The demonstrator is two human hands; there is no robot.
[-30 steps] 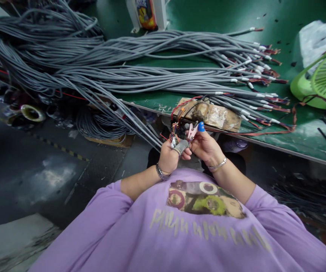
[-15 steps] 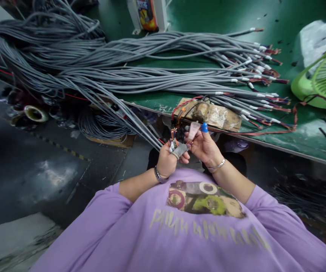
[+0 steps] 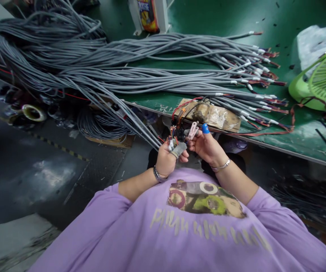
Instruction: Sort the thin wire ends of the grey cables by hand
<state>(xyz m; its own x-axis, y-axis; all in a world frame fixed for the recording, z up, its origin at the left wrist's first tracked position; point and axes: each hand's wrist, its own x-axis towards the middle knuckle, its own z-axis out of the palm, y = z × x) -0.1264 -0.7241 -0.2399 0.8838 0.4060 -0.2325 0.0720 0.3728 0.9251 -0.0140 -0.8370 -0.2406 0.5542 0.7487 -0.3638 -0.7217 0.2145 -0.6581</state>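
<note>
My left hand (image 3: 165,160), a grey wrap on its thumb, is closed round the ends of grey cables (image 3: 148,136). Thin coloured wires (image 3: 172,133) and small white pieces stick up from its grip. Close by on the right, my right hand (image 3: 208,148) has its palm turned up and its blue-capped thumb raised away from the fingers. A pink clip (image 3: 193,130) is at its fingertips, partly in front of them; whether they touch it is unclear. Dark wiring behind the clip is too small to make out.
Long bundles of grey cable (image 3: 151,81) with stripped ends lie across the green bench (image 3: 208,17). A taped cardboard block (image 3: 222,117) sits at the bench edge. To the right stand a green fan (image 3: 305,87) and a plastic bag (image 3: 316,43). Coiled cable (image 3: 100,126) lies below the bench.
My right hand has shifted slightly right, and its thumb has moved away from the pink clip. The clip has turned. My left hand keeps its grip, slightly lower and further left.
</note>
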